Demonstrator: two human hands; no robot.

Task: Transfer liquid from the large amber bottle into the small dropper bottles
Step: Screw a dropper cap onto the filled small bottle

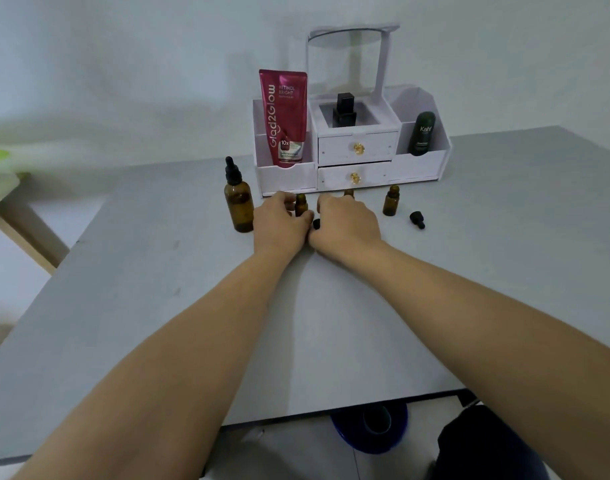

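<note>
Amber bottle (239, 206), the large one, stands upright on the grey table (331, 323), long axis vertical, its black dropper cap on and pointing straight up, just left of your hands. Your left hand (281, 225) is curled around a small dropper bottle (301, 204), fingers wrapped at its sides; that bottle is upright too, neck up and uncapped. Your right hand (346, 223) sits right against the left, knuckles up, fingers bent down over something black (316, 224) at the thumb. Whether it truly grips that piece, I cannot tell. A second small bottle (348, 193) peeks out behind your right hand, only its top showing. Further right, a third small bottle (391, 200) stands open and upright, well clear of your fingers, with a loose black dropper cap (417, 220) lying on its side just right of it. At the far side sits the white organizer (355, 147), holding a red tube (284, 117), a black square bottle (345, 110) and a dark green bottle (423, 133).
</note>
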